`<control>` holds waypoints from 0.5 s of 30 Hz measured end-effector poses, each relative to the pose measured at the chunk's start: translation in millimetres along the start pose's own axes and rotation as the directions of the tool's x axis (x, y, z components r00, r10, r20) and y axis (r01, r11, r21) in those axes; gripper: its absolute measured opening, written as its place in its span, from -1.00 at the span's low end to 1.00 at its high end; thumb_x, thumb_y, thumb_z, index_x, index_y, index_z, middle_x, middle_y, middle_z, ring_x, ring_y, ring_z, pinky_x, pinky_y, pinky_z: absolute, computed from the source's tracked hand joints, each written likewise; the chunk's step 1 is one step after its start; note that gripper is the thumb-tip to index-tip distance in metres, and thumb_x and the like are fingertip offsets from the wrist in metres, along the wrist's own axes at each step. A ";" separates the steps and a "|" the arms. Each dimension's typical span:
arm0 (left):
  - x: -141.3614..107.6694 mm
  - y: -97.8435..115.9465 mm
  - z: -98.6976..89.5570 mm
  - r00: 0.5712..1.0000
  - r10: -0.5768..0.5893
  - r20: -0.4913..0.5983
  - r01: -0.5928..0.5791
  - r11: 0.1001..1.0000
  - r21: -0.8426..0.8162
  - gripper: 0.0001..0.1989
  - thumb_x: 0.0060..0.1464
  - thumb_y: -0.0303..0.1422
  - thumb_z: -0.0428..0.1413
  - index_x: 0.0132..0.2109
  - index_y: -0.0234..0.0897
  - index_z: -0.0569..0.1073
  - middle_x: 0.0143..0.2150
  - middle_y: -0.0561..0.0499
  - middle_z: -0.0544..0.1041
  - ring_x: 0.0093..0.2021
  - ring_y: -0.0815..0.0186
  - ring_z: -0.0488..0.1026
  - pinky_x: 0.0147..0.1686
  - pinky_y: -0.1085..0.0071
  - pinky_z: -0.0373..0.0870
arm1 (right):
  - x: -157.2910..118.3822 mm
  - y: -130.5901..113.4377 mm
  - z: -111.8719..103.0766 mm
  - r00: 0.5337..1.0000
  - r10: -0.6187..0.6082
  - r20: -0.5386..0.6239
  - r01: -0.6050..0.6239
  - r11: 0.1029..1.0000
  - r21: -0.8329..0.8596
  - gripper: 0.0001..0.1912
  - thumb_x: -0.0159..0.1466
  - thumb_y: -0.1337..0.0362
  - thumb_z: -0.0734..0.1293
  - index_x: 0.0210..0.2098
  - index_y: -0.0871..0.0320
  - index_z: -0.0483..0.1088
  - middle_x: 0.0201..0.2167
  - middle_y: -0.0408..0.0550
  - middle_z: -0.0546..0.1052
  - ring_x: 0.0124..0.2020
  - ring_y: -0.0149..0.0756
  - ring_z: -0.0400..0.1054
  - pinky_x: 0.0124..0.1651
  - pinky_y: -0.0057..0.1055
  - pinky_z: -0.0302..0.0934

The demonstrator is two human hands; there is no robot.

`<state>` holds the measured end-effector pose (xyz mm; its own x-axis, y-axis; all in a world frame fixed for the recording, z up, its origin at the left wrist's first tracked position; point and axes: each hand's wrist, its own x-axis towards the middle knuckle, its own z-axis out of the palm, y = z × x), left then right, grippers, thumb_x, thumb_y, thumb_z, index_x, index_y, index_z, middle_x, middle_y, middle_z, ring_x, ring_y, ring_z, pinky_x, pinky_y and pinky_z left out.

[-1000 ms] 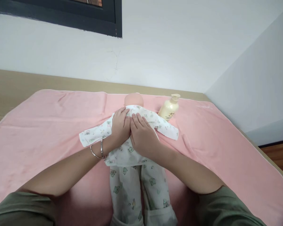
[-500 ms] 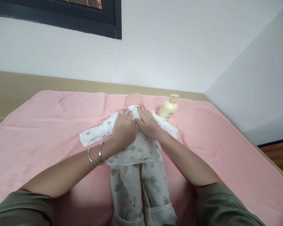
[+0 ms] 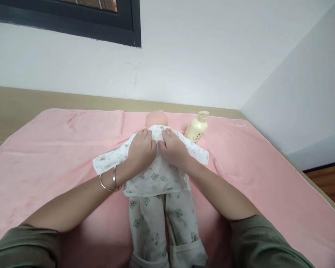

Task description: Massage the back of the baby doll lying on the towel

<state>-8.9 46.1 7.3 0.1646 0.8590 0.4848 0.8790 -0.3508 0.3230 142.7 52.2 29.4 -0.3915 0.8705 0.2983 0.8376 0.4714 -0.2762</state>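
Note:
A doll with a bare round head [image 3: 156, 118] lies on a pink cloth [image 3: 72, 137], its face not showing. It wears a white printed top [image 3: 159, 180] and matching trousers [image 3: 149, 223], with the sleeves spread to both sides. My left hand [image 3: 142, 149] rests on the upper back of the top, left of the middle, fingers bent over the shoulder area. On the right side my right hand [image 3: 174, 149] presses the same top, its thumb toward my left hand. Both hands touch the fabric; whether the fingertips pinch it is hard to see.
A cream pump bottle [image 3: 197, 129] leans beyond the right sleeve. The pink cloth covers most of a wooden surface [image 3: 30, 98]. Behind it stand a white wall and a dark window frame [image 3: 136, 26].
The fingers of both hands have bent more, from lying flatter on the top. The whole view has shifted slightly, and the doll and bottle stay in place.

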 end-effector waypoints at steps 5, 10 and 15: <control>-12.2 15.1 -4.2 0.996 0.086 -0.024 -0.085 0.995 0.047 -0.62 0.23 -0.45 -0.16 0.05 -0.48 0.44 0.07 -0.37 0.51 0.20 -0.07 0.40 0.26 -0.01 0.28 | 18.6 17.6 0.8 1.000 0.025 0.019 -0.026 0.999 0.044 -0.44 0.39 0.17 0.10 0.22 0.45 0.31 0.24 0.34 0.42 0.31 0.10 0.24 0.38 0.01 0.11; 3.6 6.4 -10.3 0.998 -0.008 0.055 0.010 0.999 -0.043 -0.77 0.16 -0.46 -0.11 -0.19 -0.27 0.43 -0.13 -0.23 0.55 0.01 -0.01 0.48 0.10 0.04 0.41 | -2.7 -0.5 1.9 0.997 -0.072 -0.023 0.069 0.990 -0.122 -0.43 0.41 0.26 0.05 0.24 0.56 0.26 0.22 0.45 0.42 0.27 0.16 0.27 0.37 0.05 0.11; 16.3 -0.4 -11.3 0.972 -0.174 0.159 0.182 0.983 -0.033 -0.77 0.23 -0.38 -0.14 -0.27 -0.23 0.40 -0.24 -0.20 0.55 -0.16 0.01 0.51 -0.07 0.07 0.45 | -12.0 -11.2 2.2 0.993 -0.108 -0.042 0.100 0.982 -0.158 -0.44 0.40 0.28 0.05 0.23 0.56 0.29 0.22 0.47 0.42 0.30 0.16 0.26 0.39 0.02 0.07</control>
<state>-11.6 56.1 24.2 0.0778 0.9551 0.2859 0.8790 -0.2010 0.4324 137.2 36.8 26.9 -0.4634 0.8079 0.3641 0.8437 0.5279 -0.0975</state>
